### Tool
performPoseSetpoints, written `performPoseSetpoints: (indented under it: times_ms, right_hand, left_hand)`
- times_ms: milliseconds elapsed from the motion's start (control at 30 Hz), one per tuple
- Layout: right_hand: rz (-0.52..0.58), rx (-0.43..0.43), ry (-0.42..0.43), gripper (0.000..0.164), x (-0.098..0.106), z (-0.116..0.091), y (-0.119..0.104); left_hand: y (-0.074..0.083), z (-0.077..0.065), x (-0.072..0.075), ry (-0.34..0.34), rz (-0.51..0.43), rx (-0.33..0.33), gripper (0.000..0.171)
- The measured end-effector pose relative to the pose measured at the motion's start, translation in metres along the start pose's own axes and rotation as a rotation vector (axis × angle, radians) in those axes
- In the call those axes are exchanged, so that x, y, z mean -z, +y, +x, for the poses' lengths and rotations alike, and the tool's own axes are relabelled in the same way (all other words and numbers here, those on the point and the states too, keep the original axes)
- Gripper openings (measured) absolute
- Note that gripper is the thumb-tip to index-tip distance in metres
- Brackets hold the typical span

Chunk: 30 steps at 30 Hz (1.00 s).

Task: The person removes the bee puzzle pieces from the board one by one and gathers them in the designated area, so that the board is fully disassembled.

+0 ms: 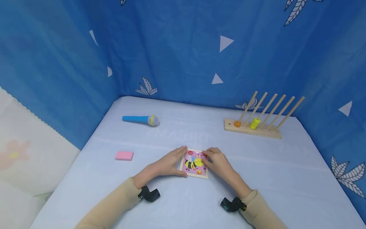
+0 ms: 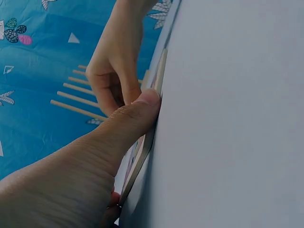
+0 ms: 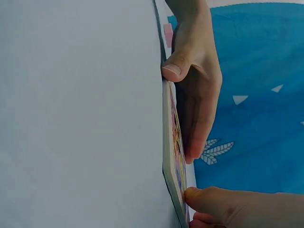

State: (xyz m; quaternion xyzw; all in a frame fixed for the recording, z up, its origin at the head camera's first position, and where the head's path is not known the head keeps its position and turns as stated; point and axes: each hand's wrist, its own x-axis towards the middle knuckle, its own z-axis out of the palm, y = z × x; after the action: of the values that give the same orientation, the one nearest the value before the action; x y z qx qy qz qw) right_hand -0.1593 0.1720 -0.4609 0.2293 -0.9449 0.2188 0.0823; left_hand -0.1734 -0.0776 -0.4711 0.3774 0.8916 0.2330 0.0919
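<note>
Soft light is brightening the head view; both wrist views are looking dimmer, greyer.
Faint shadows are lying on the tablecloth [image 1: 188, 203] beside the sleeves [image 1: 110, 203]; a bluish one is running along the puzzle [image 2: 138, 164] in the left wrist view.

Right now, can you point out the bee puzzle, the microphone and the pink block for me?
Bee puzzle [image 1: 194, 164]: head view, middle of the bee picture.
Microphone [image 1: 140, 119]: head view, on its blue handle.
Pink block [image 1: 124, 155]: head view, on its top face.

Blue fabric [image 1: 177, 54] hangs behind the desk [image 1: 300, 178], loads of white triangles [image 1: 226, 43] and leaf prints [image 1: 147, 86]. Desk's got a pale cloth [image 1: 186, 203] on, btw.
</note>
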Motion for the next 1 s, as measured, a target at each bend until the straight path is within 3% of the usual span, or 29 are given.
performPoseSetpoints:
  times_ms: [233,733,1000]
  right_hand:
    - [-0.033,0.033,-0.046,0.036,0.005,0.005,-0.001]
    - [0.15,0.023,-0.069,0.04,-0.006,0.004,0.008]
    - [0.202,-0.014,-0.038,0.036,-0.004,0.003,0.015]
  left_hand:
    - [0.001,0.002,0.0,0.0,-0.006,0.006,0.108]
    - [-0.006,-0.006,-0.007,-0.006,-0.036,0.029,0.109]
    - [-0.003,-0.002,-0.006,0.011,-0.032,-0.005,0.108]
